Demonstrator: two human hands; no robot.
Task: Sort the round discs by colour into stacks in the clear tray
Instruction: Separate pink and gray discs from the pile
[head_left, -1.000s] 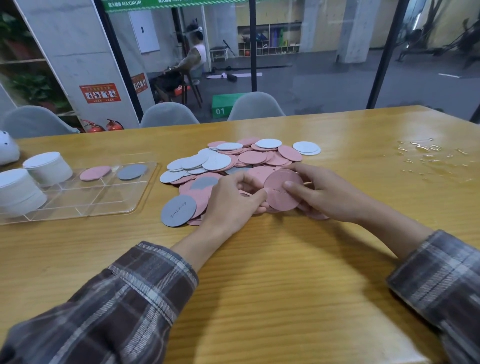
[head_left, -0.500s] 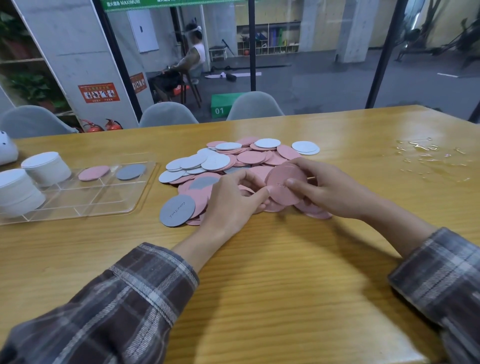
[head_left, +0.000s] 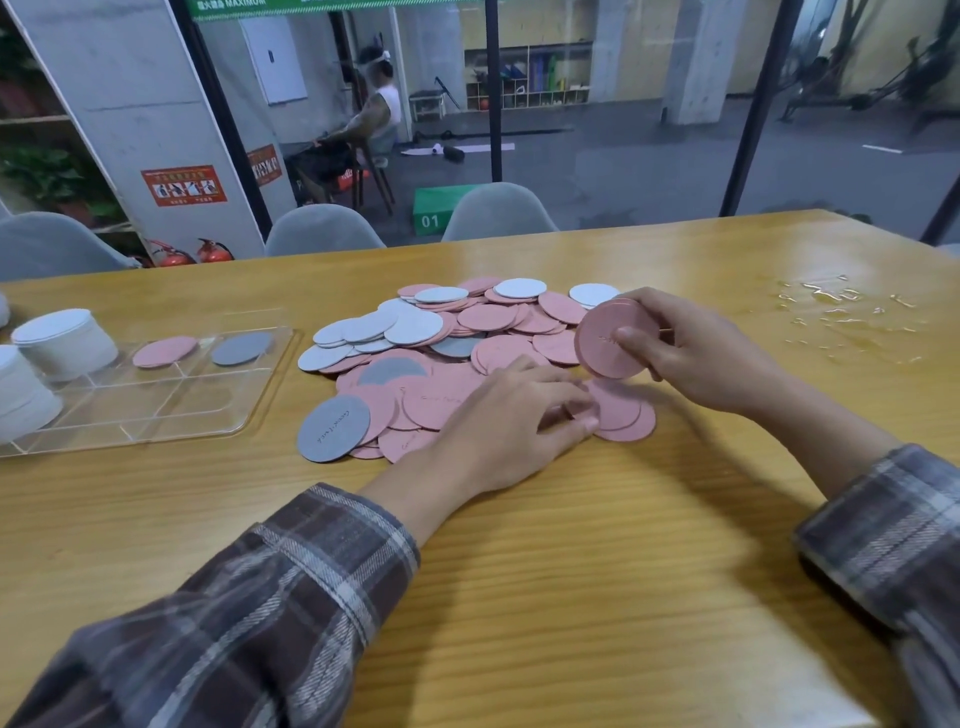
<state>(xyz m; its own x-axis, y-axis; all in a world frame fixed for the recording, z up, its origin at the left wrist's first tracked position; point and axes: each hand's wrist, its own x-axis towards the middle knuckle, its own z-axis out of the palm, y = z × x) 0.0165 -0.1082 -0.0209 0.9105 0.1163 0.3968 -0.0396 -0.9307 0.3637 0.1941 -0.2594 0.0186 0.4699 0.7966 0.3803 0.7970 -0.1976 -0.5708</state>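
Note:
A heap of pink, white and grey round discs (head_left: 457, 343) lies in the middle of the wooden table. My right hand (head_left: 691, 353) grips a small stack of pink discs (head_left: 605, 338), lifted and tilted above the heap's right edge. My left hand (head_left: 514, 415) lies over the near right part of the heap, fingertips on a pink disc (head_left: 623, 410) lying flat there. One grey disc (head_left: 332, 428) sits at the heap's near left. The clear tray (head_left: 156, 410) at the left holds one pink disc (head_left: 165, 351) and one grey disc (head_left: 241, 348) in its far compartments.
Two stacks of white discs (head_left: 65, 343) stand at the tray's left end. A patch of spilled liquid (head_left: 852, 322) glistens on the table at the far right. Grey chairs (head_left: 322, 231) line the far table edge. Bare tabletop lies between me and the heap.
My right hand has raised the pink stack off the heap and drawn it to the right. My left hand let go of that stack and reached right onto the flat pink discs.

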